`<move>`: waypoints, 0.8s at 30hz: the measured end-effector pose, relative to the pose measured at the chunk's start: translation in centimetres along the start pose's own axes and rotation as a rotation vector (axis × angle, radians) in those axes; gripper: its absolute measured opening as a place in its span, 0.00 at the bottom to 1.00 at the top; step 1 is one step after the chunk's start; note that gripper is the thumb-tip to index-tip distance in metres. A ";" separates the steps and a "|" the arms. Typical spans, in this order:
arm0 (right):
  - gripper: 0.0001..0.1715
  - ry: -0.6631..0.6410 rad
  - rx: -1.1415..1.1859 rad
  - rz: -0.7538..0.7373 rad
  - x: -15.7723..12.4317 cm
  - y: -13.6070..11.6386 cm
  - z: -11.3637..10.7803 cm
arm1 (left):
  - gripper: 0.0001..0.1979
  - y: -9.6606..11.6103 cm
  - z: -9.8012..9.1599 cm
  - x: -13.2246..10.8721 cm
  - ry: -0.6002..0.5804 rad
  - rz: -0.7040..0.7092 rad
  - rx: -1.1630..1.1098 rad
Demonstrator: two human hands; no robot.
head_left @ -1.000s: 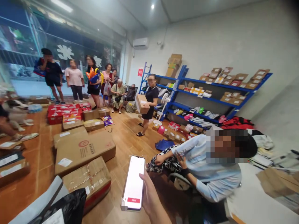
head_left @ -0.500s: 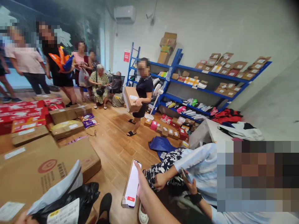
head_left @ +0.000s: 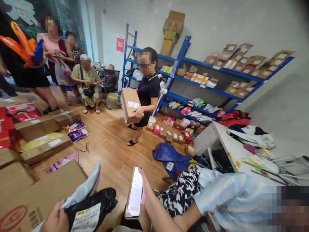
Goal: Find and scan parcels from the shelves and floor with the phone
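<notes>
At the lower left, my left hand (head_left: 56,216) is closed around a black plastic parcel (head_left: 106,199) with a white shipping label. A pale grey mailing bag (head_left: 84,183) sticks up behind it, in the same grip. My right hand (head_left: 146,190) is wrapped around a smartphone (head_left: 135,193), held upright at bottom centre. Its lit screen shows a mostly white page with a pink button near the bottom; the text is too small to read. Most of my right hand's fingers are hidden behind the phone.
Large cartons (head_left: 55,190) lie left, with purple packets (head_left: 78,132) beyond. A person in dark clothes (head_left: 149,93) carries a cardboard box (head_left: 131,104). Someone in a light blue shirt (head_left: 231,193) is close on my right. Blue shelves (head_left: 253,82) hold several parcels.
The view has shifted, bringing the person with the box nearer. More of my left hand and its parcels shows. The neighbour in light blue has bent lower, and the phone's button has turned paler.
</notes>
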State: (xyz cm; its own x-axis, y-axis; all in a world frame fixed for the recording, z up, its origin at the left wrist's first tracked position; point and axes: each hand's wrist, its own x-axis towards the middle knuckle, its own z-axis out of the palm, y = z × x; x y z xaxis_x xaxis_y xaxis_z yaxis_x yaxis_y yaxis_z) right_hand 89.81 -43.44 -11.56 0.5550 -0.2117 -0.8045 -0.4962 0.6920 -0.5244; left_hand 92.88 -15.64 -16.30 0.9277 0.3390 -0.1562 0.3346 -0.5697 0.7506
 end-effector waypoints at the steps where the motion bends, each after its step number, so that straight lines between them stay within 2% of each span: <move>1: 0.28 -0.009 0.004 -0.015 1.1 -0.8 0.3 | 0.12 1.2 0.8 0.9 -0.026 -0.027 0.010; 5: 0.28 -0.109 0.053 0.018 5.5 -5.3 1.2 | 0.15 5.2 4.6 4.4 -0.070 -0.046 0.055; 8: 0.30 -0.324 0.136 0.089 8.0 -10.2 1.8 | 0.16 7.6 8.0 7.0 -0.054 -0.051 0.052; 11: 0.25 -0.575 0.196 0.057 10.2 -15.6 2.6 | 0.14 10.7 11.0 9.2 0.025 -0.098 0.034; 13: 0.22 -0.665 0.212 0.036 11.9 -19.1 3.1 | 0.12 13.3 12.5 10.6 0.082 -0.139 0.007; 18: 0.16 -0.688 0.163 0.014 16.6 -26.5 5.2 | 0.09 19.3 14.9 14.7 0.260 -0.288 -0.085; 21: 0.20 -0.746 0.109 0.065 18.7 -30.0 6.8 | 0.04 21.7 15.9 17.8 0.409 -0.340 -0.313; 23: 0.27 -0.825 0.084 0.133 19.7 -31.8 7.9 | 0.02 23.0 16.2 20.2 0.471 -0.350 -0.510; 24: 0.32 -0.871 0.077 0.178 20.2 -32.4 8.4 | 0.03 23.6 16.2 21.5 0.482 -0.349 -0.577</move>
State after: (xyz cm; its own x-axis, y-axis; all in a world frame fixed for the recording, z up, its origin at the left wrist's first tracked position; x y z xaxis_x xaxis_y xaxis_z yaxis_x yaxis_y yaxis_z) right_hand 122.71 -64.32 -8.45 0.8002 0.4811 -0.3581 -0.5944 0.7156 -0.3668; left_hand 123.38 -33.93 -12.30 0.5698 0.7837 -0.2473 0.3306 0.0569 0.9421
